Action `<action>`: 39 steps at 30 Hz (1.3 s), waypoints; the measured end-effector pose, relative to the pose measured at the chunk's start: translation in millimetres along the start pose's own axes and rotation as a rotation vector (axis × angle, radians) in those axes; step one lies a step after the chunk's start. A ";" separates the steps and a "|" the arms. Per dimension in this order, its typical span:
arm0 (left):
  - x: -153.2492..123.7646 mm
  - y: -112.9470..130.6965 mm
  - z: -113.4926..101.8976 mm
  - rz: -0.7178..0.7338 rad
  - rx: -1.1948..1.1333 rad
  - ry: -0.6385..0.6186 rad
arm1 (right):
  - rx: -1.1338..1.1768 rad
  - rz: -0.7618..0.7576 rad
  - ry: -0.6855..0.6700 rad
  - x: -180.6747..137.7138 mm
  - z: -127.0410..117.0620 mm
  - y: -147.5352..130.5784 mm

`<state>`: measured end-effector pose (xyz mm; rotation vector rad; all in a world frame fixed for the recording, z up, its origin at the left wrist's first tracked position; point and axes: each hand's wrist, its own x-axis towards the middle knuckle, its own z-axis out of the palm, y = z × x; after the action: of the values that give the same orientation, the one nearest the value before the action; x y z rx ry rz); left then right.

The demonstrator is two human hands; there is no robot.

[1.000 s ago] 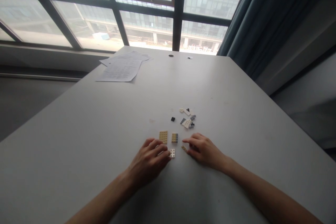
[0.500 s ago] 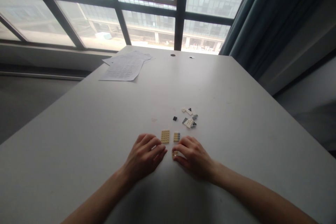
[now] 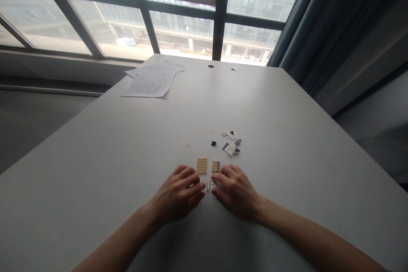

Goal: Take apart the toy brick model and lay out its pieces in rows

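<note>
My right hand (image 3: 234,188) has its thumb and forefinger around a small light building brick (image 3: 213,185), which the fingers partly cover. Just left of that brick lies a narrow pale piece (image 3: 208,185), standing apart from it by a thin gap. My left hand (image 3: 181,188) rests on the table close to the narrow piece, thumb and forefinger apart with nothing visible between them. Beyond the left fingertips is a tan studded plate (image 3: 202,165). A smaller tan and grey studded piece (image 3: 216,166) sits to its right, beside the right fingertips.
Farther back lie a small black piece (image 3: 213,143) and a loose group of white, grey and black bricks (image 3: 230,148). Printed papers (image 3: 149,80) are at the far left of the white table (image 3: 127,144). A window and a dark curtain (image 3: 306,25) stand behind.
A narrow pale piece now shows between the hands, left of the brick at my right fingers. My left hand has shifted slightly right, with its thumb and forefinger farther apart.
</note>
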<state>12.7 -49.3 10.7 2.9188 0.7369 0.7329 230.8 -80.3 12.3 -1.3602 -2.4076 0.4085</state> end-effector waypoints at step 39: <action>3.7 1.9 7.5 -0.080 0.093 0.171 | 0.108 0.128 0.194 -2.5 -10.0 31.5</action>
<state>19.8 -48.7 6.0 2.9140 0.9199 0.9741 260.4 -65.9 8.1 -1.4398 -2.1197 0.4122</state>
